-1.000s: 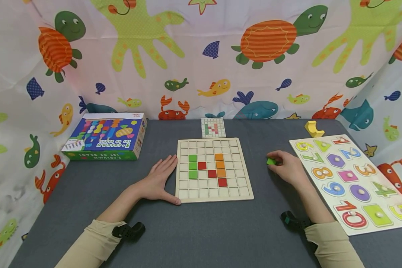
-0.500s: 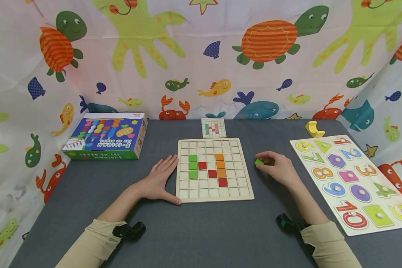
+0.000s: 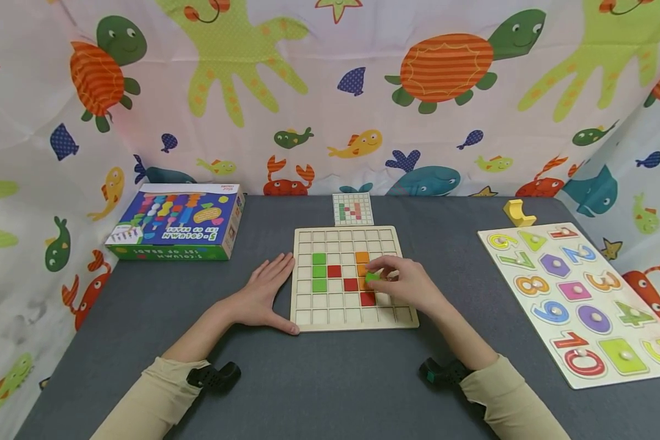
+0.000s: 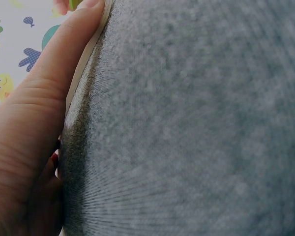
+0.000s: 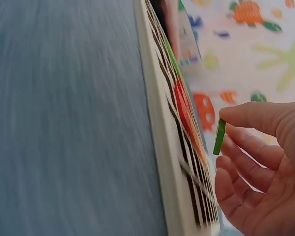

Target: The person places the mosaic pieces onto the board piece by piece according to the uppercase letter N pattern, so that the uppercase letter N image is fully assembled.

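Observation:
My right hand pinches a green square tile between thumb and fingers, held over the right half of the wooden grid board. In the right wrist view the thin green tile shows edge-on, above the board's surface. My left hand lies flat with fingers spread, fingertips and thumb at the board's left edge. Set in the board are a column of green tiles, three red tiles running diagonally, and a column of orange tiles, partly hidden by the right hand.
A small printed pattern card lies behind the board. At the back left is a bead set box. A number puzzle board lies on the right, with a yellow curved block behind it. A patterned cloth hangs behind the table.
My right hand has carried the green tile leftward from the table beside the puzzle to above the grid board. The left hand stays at the board's left edge.

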`<state>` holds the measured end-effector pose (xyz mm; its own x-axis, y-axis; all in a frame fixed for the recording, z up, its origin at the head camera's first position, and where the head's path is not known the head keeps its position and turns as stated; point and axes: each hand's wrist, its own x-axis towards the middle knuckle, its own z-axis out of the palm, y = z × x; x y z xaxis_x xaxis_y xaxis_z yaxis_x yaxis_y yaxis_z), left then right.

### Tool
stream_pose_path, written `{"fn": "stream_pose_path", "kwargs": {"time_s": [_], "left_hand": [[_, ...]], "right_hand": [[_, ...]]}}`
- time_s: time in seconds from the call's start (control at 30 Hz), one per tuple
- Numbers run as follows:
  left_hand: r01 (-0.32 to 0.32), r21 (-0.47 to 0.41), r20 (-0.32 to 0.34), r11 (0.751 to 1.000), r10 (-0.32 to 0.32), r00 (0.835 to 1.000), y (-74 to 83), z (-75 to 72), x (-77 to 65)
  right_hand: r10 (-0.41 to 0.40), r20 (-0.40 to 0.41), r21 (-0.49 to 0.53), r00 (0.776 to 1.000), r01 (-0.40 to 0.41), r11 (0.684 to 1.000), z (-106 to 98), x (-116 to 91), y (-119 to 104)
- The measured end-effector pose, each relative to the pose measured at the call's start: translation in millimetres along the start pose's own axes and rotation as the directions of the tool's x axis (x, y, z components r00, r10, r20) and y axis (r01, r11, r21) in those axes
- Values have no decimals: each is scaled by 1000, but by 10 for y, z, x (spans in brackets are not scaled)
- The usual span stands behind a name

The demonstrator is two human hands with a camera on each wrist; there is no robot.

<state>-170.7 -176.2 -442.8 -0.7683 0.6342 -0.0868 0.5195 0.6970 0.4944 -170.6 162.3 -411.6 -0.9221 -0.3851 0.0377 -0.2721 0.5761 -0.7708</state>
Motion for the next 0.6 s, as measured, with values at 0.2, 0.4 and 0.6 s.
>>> {"fn": "stream_pose_path", "kwargs": {"time_s": [0.2, 0.4, 0.6], "left_hand": [[3, -5, 3, 1000, -3, 1000, 18, -3, 9], [5, -11, 5, 1000, -5, 1000, 22, -6, 10], [0, 0, -2, 1000, 0, 1000, 14, 11, 13]], "right_hand": [[-83, 63, -12, 995, 84, 996, 276, 62, -203], [-200, 118, -12, 973, 203, 979, 466, 106, -353], [-288, 156, -113, 945, 306, 945, 599, 152, -461]]}}
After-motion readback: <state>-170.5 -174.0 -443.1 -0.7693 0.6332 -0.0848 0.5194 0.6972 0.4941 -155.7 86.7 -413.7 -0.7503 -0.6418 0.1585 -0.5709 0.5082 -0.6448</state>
